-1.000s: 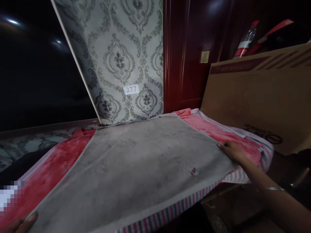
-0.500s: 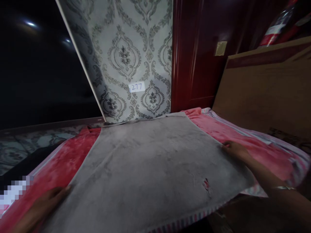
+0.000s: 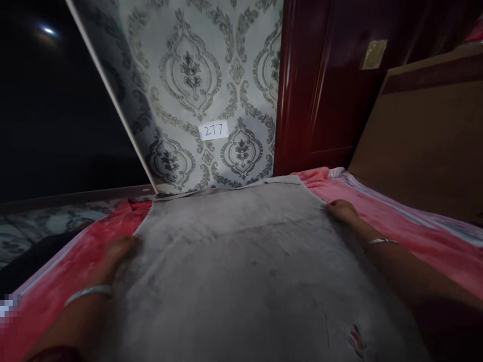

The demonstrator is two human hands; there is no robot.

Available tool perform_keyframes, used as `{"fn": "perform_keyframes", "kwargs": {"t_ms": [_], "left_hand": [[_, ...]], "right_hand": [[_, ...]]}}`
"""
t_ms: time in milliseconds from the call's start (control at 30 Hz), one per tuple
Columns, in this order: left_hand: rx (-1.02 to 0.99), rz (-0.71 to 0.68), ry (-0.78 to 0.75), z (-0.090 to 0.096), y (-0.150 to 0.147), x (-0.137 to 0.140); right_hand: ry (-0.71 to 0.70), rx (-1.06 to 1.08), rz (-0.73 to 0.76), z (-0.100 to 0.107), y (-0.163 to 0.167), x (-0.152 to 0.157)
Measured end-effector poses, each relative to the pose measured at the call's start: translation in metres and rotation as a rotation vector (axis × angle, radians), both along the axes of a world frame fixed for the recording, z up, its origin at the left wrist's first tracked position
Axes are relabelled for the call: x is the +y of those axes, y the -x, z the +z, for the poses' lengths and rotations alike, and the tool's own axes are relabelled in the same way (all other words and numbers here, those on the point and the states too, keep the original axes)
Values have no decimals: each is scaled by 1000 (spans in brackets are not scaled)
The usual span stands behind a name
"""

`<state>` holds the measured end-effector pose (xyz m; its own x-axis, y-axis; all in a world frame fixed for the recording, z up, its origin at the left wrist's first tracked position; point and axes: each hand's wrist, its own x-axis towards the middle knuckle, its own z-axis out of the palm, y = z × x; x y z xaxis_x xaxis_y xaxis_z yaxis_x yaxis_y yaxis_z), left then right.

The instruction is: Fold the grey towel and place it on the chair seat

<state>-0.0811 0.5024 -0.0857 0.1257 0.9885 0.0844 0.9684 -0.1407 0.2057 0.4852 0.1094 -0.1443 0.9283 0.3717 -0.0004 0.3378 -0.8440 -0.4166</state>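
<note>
A grey plush cloth (image 3: 234,266) lies spread over a pink blanket (image 3: 377,206), which shows along both sides. My left hand (image 3: 123,249), slightly blurred, is closed at the cloth's left edge. On the opposite edge, my right hand (image 3: 342,211) pinches the cloth, a little farther from me than the left. A small red mark (image 3: 355,338) shows on the cloth at the lower right. Light creases run across its surface, and its far edge is folded unevenly by the wall. The near edge lies outside the view.
Patterned wallpaper (image 3: 188,146) with a paper label reading 277 (image 3: 213,130) rises behind the cloth. A large dark screen (image 3: 64,115) stands at the left. At the right are a dark red door panel (image 3: 332,110) and a big cardboard box (image 3: 426,136).
Both hands have slid forward along the cloth's side edges, toward the wall. The view has moved closer, and the cloth's striped near hem has dropped out of sight.
</note>
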Motion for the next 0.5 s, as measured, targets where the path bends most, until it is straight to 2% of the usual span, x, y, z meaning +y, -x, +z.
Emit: {"fn": "perform_keyframes", "kwargs": {"t_ms": [133,367,500], "left_hand": [[77,37,63,-6,-15,21],[118,203,-37,-36,-15,37],[144,158,-68,-42,-12,44]], "right_hand": [[2,-4,-2,-3,-12,24],[0,-119,-191,-28,-20,31],[-7,-137,-205,-33,-19,30]]}}
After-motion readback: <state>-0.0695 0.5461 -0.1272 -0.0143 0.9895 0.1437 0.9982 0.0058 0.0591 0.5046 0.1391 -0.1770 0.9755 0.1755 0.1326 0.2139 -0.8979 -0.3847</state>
